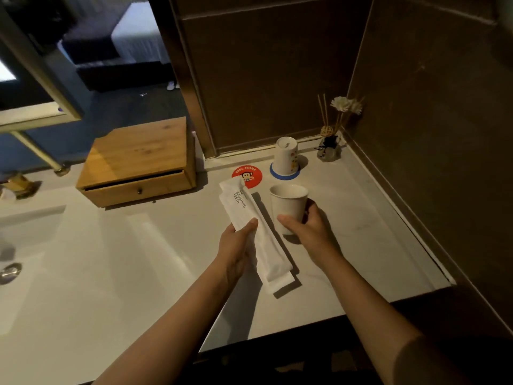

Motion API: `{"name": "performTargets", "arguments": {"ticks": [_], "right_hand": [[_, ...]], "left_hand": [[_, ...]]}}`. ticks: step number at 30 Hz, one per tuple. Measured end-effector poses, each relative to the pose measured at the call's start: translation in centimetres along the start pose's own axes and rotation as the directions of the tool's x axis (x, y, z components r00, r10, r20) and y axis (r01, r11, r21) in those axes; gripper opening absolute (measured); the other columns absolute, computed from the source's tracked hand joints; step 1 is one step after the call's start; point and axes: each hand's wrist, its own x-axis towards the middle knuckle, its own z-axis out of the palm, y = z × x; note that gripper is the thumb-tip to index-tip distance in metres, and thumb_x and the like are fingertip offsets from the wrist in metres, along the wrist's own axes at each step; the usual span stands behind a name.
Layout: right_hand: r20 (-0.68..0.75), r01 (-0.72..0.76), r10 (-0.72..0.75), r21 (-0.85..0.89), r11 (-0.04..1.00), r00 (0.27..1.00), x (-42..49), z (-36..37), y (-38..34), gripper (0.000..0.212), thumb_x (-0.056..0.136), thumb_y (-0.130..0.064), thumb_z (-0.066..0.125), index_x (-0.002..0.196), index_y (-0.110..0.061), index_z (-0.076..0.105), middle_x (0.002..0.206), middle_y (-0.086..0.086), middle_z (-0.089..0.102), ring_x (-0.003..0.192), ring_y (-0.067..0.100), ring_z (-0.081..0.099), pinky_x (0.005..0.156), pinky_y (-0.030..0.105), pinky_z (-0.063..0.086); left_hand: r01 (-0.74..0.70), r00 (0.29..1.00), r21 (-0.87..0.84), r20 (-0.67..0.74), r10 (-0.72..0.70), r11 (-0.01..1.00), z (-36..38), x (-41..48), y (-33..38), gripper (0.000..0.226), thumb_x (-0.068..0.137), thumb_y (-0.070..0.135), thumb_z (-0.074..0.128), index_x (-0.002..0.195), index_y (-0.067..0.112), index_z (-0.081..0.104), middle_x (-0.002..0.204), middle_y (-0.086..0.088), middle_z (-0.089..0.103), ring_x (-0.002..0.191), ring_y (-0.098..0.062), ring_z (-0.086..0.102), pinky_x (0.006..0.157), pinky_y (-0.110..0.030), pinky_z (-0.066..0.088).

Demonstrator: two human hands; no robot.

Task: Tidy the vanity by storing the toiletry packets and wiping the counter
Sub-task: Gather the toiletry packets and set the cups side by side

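White packets (256, 240) gripped, left hand (236, 245) | right hand (308, 227) wraps cup (288, 202), seemingly lifted

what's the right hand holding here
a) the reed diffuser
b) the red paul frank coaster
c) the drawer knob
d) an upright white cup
d: the right hand is wrapped around an upright white cup with its open mouth facing up, while the left hand grips the white toiletry packets printed "brushing teeth".
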Motion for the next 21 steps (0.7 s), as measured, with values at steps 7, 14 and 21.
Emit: {"name": "performTargets", "arguments": {"ticks": [7, 14, 21], "right_hand": [[0.012, 0.029, -0.029, 0.023, 0.999, 1.000, 1.5, 4.3, -2.1, 0.068, 0.067, -0.065, 0.062, 0.125, -0.036, 0.041, 0.124, -0.003, 0.060, 0.100, 0.020, 0.063, 0.083, 0.047, 0.056], [-0.041, 0.049, -0.055, -0.124, 0.991, 0.998, 8.7, 5.5, -5.1, 0.058, 0.072, -0.052, 0.068, 0.121, -0.041, 0.037, 0.123, 0.000, 0.047, 0.108, 0.022, 0.051, 0.093, 0.050, 0.050], [0.116, 0.225, -0.209, -0.737, 0.638, 0.971, 13.8, 7.2, -10.1, 0.068, 0.068, -0.032, 0.077, 0.127, -0.022, 0.047, 0.122, 0.010, 0.054, 0.114, 0.031, 0.050, 0.094, 0.047, 0.046]], "left_hand": [[-0.065, 0.998, -0.052, -0.013, 0.065, 0.997, -2.1, 1.3, 2.6, 0.041, 0.086, 0.017, 0.063, 0.124, 0.018, 0.049, 0.116, -0.013, 0.063, 0.103, -0.033, 0.063, 0.092, -0.062, 0.046], [-0.105, 0.994, -0.077, 0.005, 0.106, 0.992, -5.5, 2.7, 5.4, 0.035, 0.086, 0.015, 0.062, 0.118, 0.021, 0.049, 0.109, -0.009, 0.062, 0.100, -0.028, 0.062, 0.088, -0.054, 0.050], [-0.123, 0.992, -0.081, -0.005, 0.123, 0.989, -7.4, 4.3, 7.1, 0.037, 0.086, 0.015, 0.062, 0.120, 0.021, 0.048, 0.110, -0.008, 0.062, 0.103, -0.027, 0.061, 0.089, -0.053, 0.049]]}}
